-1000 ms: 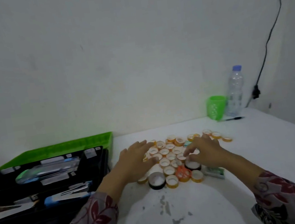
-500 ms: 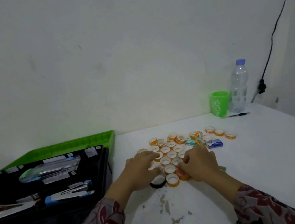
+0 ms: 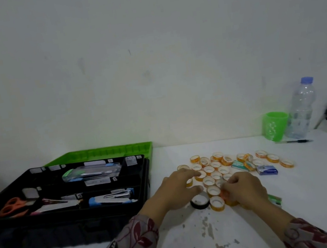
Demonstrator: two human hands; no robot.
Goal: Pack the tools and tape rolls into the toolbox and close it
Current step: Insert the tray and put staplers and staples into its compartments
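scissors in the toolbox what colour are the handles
Orange handles on the scissors, clearest in the head view, inside the black toolbox.

The open toolbox (image 3: 68, 227) takes up the desk's (image 3: 315, 197) left side. A narrow bare strip runs between its right wall and the tape rolls (image 3: 215, 169). The left hand (image 3: 178, 191) and right hand (image 3: 245, 190) cover the near rolls. The desk is bare nearer than them and to their right. Small boxes (image 3: 266, 170) sit among the rolls. A cup (image 3: 275, 127), bottle (image 3: 301, 110) and pen (image 3: 295, 141) crowd the far right corner.
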